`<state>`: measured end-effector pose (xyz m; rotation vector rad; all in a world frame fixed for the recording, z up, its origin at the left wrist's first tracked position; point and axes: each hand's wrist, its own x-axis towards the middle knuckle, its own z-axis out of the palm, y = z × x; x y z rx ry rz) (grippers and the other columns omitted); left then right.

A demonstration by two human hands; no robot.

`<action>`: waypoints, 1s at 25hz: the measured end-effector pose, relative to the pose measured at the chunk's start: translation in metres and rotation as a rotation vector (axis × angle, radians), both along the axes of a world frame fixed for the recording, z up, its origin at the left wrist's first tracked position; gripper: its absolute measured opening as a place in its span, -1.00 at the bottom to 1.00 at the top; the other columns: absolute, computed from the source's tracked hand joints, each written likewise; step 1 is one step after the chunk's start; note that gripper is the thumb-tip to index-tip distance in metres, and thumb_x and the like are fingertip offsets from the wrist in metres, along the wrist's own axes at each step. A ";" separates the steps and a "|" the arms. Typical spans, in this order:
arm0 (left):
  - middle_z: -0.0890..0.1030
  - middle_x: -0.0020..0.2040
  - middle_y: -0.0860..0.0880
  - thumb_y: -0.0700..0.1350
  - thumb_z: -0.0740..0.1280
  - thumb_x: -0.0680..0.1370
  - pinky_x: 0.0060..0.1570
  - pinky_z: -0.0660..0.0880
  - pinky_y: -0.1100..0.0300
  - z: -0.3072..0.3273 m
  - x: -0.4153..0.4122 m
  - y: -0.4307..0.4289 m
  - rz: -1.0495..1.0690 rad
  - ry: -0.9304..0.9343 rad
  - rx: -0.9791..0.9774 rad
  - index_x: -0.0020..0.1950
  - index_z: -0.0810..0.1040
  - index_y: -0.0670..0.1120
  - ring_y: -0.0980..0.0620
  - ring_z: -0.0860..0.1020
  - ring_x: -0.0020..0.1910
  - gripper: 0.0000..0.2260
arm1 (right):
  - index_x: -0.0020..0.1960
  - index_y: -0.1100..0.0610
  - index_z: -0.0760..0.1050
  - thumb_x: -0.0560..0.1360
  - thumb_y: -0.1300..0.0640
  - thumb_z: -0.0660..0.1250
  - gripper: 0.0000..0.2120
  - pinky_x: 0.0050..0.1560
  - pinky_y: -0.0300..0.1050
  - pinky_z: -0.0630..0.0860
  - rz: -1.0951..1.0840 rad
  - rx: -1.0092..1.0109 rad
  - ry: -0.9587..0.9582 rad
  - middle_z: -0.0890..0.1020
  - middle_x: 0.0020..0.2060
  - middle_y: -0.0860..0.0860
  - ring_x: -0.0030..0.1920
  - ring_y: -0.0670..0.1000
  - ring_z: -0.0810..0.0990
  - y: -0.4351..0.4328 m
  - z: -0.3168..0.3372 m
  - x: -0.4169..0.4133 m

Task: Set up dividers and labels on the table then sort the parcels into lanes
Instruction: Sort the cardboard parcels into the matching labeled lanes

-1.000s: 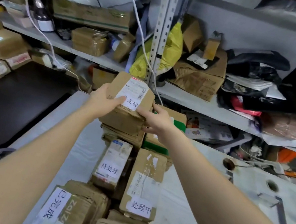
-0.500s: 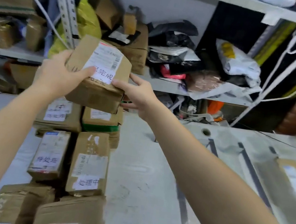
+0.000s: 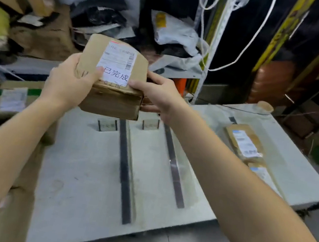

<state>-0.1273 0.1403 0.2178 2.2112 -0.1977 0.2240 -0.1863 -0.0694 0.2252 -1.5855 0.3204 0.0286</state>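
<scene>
I hold a brown cardboard parcel with a white shipping label and a "已完成" sticker above the white table. My left hand grips its left side and my right hand its right side. Below it, two dark divider strips run along the table and mark lanes. Two small label stands sit at the far ends of the lanes. Two flat brown parcels lie in the rightmost lane.
A pile of cardboard parcels fills the table's left side. Shelves behind hold boxes, black bags and white mailers. White cords hang by a shelf post. The table's right edge drops to a cluttered floor.
My view and both hands have swung right with the parcel, from above the parcel pile at the left to above the lanes with the dividers.
</scene>
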 end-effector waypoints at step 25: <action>0.54 0.38 0.10 0.09 0.44 0.52 0.29 0.51 -0.04 -0.161 -0.058 -0.312 -0.271 0.554 -0.121 0.53 0.28 0.13 0.01 0.51 0.30 -0.38 | 0.39 -0.09 0.52 0.53 0.03 0.50 -0.55 -0.05 0.06 0.72 -0.097 -0.197 0.380 0.72 0.10 -0.07 0.06 -0.01 0.71 -0.306 -0.141 -0.059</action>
